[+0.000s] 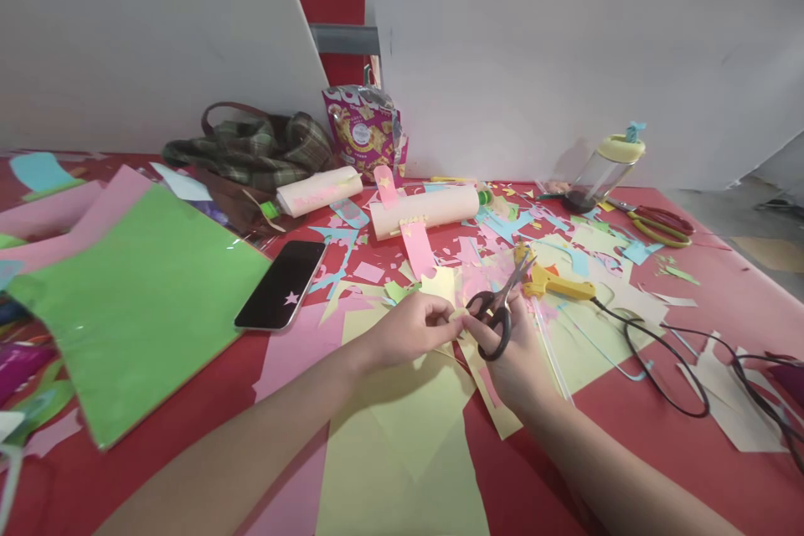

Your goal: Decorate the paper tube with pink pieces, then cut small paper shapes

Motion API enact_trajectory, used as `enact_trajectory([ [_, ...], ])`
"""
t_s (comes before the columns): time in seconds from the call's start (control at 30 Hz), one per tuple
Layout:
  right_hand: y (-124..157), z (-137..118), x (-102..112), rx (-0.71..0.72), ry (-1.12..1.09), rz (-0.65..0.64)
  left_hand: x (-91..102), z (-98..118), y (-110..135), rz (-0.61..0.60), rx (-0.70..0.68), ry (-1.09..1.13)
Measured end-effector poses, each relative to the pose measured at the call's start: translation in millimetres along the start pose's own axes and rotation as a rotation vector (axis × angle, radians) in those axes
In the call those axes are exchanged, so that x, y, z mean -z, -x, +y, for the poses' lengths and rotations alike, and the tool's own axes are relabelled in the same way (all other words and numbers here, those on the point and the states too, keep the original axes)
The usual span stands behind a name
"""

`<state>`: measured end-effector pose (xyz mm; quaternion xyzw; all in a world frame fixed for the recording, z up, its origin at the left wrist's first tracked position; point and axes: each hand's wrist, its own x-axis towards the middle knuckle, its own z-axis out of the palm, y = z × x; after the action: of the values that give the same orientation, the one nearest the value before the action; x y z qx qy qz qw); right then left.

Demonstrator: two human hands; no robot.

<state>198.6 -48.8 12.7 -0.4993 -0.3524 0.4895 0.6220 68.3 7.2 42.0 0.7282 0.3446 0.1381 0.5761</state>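
Note:
My right hand (pixel 518 360) grips a pair of black-handled scissors (pixel 499 310), blades pointing up and away. My left hand (pixel 411 328) is closed in a pinch on a small piece of yellow paper (pixel 457 320) held right at the scissors. Both hands hover over yellow paper sheets (pixel 408 410) lying on the red table (pixel 188 402). Just beyond the scissors lies a yellow glue gun (pixel 556 285) with a black cord (pixel 666 360).
A black phone (pixel 281 285) lies left of my hands beside a large green sheet (pixel 138 293). Two cream paper rolls (pixel 424 209), a pink snack bag (pixel 364 130), a plaid bag (pixel 251 146), a clear bottle (pixel 606 172), red-and-yellow scissors (pixel 659 226) and many coloured scraps fill the back.

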Motion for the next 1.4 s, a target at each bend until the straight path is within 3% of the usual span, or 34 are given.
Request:
enact_trajectory([
  [0.2, -2, 2, 1, 0.018, 0.0, 0.004, 2.5, 0, 1, -0.044, 0.028, 0.014],
  [0.43, -1, 0, 0, -0.004, 0.039, 0.012, 4.4, 0, 2, -0.015, 0.035, -0.055],
  [0.87, 2, -4, -1, -0.065, 0.077, -0.085, 12.4, -2, 2, -0.093, 0.004, -0.171],
  [1.17, 4, 0, 0, -0.106, -0.032, -0.325, 31.0, 8, 2, 0.23, -0.113, -0.148],
  [1.4, 7, 1, 4, -0.149, -0.113, -0.469, 41.1, 22, 0, 0.228, -0.164, -0.302],
])
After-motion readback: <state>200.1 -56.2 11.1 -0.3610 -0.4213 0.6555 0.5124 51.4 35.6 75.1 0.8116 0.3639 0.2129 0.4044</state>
